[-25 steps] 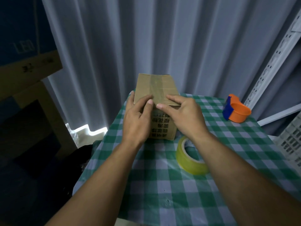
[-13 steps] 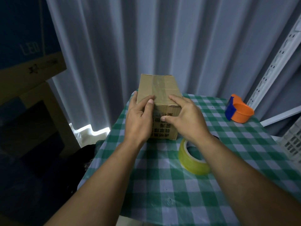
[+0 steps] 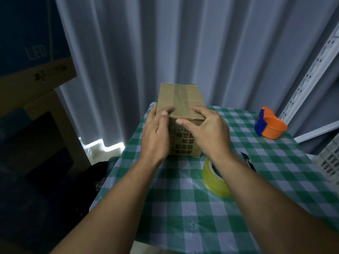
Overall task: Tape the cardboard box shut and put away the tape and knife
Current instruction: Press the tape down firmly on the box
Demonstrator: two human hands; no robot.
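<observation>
A brown cardboard box (image 3: 180, 99) stands at the back left of the checked table (image 3: 211, 208), with a strip of clear tape running along its top. My left hand (image 3: 156, 136) lies against the box's left front corner, thumb on the top edge. My right hand (image 3: 207, 132) presses flat on the near face and the near top edge, over the tape end. A yellow tape roll (image 3: 214, 177) lies just below my right wrist. A black knife (image 3: 248, 161) shows partly behind my right forearm.
An orange and blue tape dispenser (image 3: 268, 126) sits at the table's back right. A white perforated shelf upright (image 3: 311, 70) and a white crate (image 3: 330, 160) stand to the right. Curtains hang behind. Large cardboard boxes (image 3: 36, 79) stand at the left.
My right hand has slid from the box's top edge down onto its near face. My left hand has stayed at the left corner. The view has shifted slightly.
</observation>
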